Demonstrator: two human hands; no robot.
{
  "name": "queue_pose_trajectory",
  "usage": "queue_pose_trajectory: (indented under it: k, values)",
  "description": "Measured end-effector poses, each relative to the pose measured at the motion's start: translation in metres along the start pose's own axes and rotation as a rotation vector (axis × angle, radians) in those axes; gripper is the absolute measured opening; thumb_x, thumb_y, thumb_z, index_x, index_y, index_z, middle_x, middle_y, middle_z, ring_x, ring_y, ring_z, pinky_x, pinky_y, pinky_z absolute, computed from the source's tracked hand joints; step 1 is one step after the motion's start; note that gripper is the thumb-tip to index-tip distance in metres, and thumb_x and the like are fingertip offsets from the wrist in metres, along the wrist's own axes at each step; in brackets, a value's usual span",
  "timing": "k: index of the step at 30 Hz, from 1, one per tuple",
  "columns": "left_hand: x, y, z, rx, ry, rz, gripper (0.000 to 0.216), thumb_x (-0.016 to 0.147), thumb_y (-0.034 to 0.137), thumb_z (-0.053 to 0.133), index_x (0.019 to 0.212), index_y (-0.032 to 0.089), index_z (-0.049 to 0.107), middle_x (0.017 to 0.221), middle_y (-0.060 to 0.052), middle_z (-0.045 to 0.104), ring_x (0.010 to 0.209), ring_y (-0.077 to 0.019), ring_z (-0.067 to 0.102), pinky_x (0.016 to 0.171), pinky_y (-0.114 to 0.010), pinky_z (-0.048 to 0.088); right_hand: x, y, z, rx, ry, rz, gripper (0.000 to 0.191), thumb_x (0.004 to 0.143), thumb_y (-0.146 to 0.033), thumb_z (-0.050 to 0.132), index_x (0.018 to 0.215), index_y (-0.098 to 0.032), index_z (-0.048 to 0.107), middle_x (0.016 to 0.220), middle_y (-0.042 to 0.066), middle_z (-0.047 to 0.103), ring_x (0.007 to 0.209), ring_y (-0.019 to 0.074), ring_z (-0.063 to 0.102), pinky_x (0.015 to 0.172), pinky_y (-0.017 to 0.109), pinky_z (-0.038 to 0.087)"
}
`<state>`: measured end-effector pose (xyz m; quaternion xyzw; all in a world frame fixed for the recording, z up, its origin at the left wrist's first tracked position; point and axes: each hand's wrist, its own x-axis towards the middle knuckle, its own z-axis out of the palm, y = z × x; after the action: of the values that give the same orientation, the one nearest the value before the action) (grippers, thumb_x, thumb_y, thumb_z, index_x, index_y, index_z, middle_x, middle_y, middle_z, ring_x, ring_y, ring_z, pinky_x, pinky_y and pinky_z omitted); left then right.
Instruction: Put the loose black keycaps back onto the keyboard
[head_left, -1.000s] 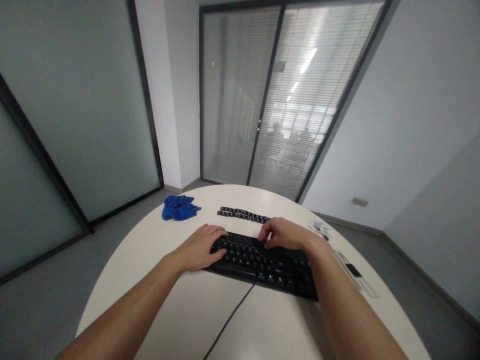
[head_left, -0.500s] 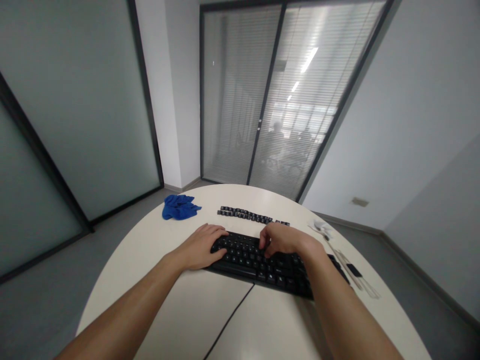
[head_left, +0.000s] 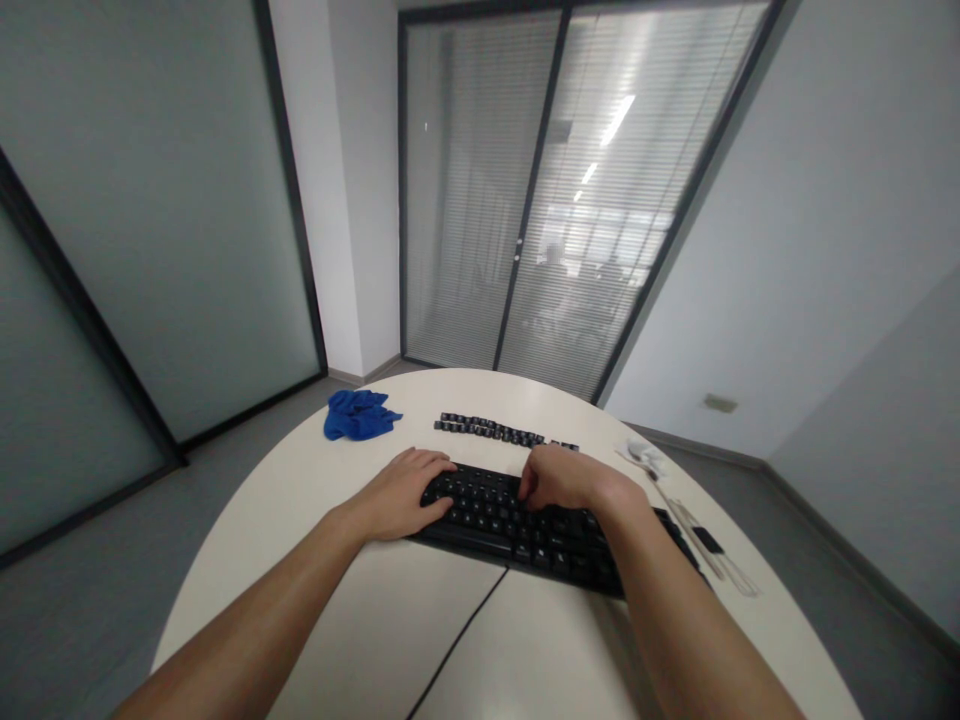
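Observation:
A black keyboard (head_left: 487,540) lies on the round table with its cable (head_left: 457,640) running toward me. My left hand (head_left: 409,495) grips its left end, thumb on the keys and fingers along the far edge. Over the right-centre keys, my right hand (head_left: 559,478) is closed with fingers curled down and pressed together. Whatever sits between those fingertips is hidden. Beyond the keyboard, small black keycaps (head_left: 487,428) are lined up in two rows, with a few more partly behind my right hand.
A crumpled blue cloth (head_left: 360,415) lies at the table's (head_left: 315,620) far left. On the right are a brush-like long-handled tool (head_left: 679,510), a wire tool with a black grip (head_left: 708,541) and a clear plastic piece (head_left: 643,457). Blinds hang behind the glass door.
My right hand has turned slightly and its fingers have curled in more over the same keys. My left hand and the keyboard stay where they were.

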<state>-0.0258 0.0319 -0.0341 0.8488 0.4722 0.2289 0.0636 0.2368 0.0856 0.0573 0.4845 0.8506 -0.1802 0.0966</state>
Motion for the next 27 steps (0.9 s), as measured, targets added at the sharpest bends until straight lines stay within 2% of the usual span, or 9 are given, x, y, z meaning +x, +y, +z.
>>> queue_pose_trajectory:
  k: [6,15,27]
  values:
    - [0.000,0.002,-0.002,0.002,-0.010,0.004,0.038,0.090,0.037,0.060,0.126,0.025,0.059,0.134,-0.008,0.061,0.124,-0.0296,0.054,0.113,-0.051,0.036,0.004,0.001,0.001,0.002,0.012,-0.001,0.036,0.063,-0.013,0.081,0.098,-0.022,0.080,0.089,0.003,0.079,0.083,0.0210,0.072,0.069,0.025,0.050]
    - [0.000,0.003,-0.002,0.012,-0.004,-0.006,0.038,0.090,0.036,0.061,0.126,0.025,0.059,0.133,-0.007,0.061,0.124,-0.0290,0.054,0.113,-0.051,0.036,0.003,-0.001,0.001,0.022,0.010,0.046,0.024,0.063,-0.016,0.082,0.087,-0.020,0.083,0.079,0.004,0.078,0.075,0.0199,0.070,0.065,0.024,0.047]
    - [-0.001,-0.001,0.000,0.026,-0.004,-0.002,0.039,0.089,0.036,0.061,0.127,0.025,0.058,0.134,-0.008,0.060,0.124,-0.0290,0.054,0.112,-0.050,0.037,0.013,0.004,0.008,0.042,-0.005,0.053,0.027,0.061,-0.018,0.082,0.087,-0.020,0.083,0.082,0.003,0.079,0.077,0.0209,0.071,0.066,0.024,0.047]
